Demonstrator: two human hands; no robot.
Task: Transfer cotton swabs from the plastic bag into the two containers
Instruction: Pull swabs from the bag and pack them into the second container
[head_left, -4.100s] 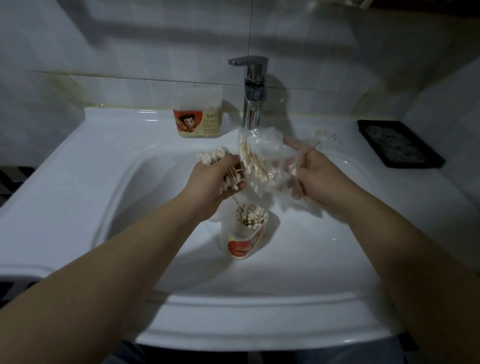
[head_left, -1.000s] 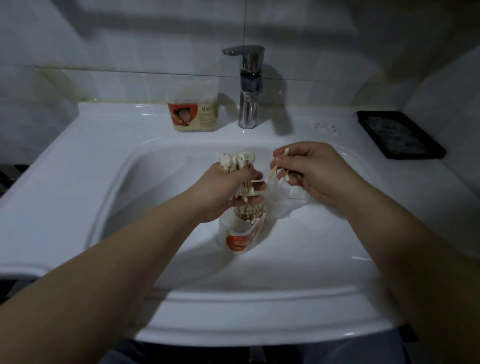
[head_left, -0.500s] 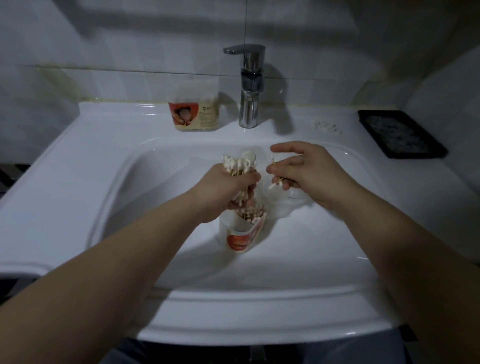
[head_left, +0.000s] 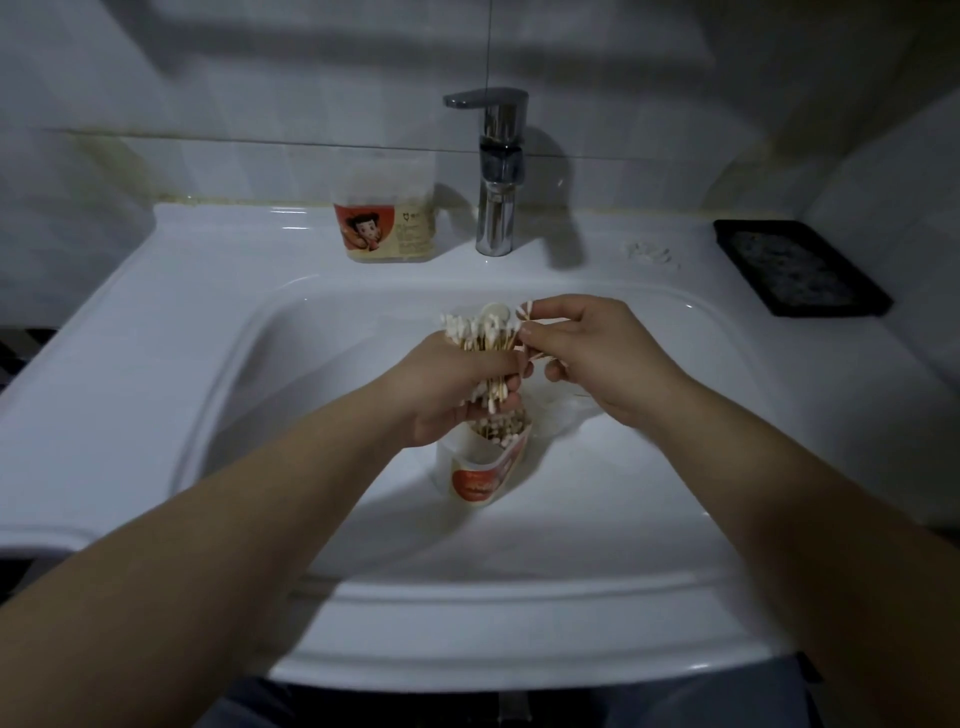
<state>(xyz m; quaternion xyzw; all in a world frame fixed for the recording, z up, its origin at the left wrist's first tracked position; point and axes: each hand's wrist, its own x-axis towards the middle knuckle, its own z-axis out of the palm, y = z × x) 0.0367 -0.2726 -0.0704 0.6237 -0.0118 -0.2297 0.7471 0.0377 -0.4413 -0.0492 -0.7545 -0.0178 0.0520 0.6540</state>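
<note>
In a white sink, chrome tap, tiled wall

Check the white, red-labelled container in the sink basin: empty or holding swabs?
Holding swabs: white cotton swab tips crowd the mouth of the white, red-labelled container, below the left hand.

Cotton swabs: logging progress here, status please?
Left hand grips swab bundle. Right hand pinches few swabs. Container part full, under left hand. Nothing blocking.
</note>
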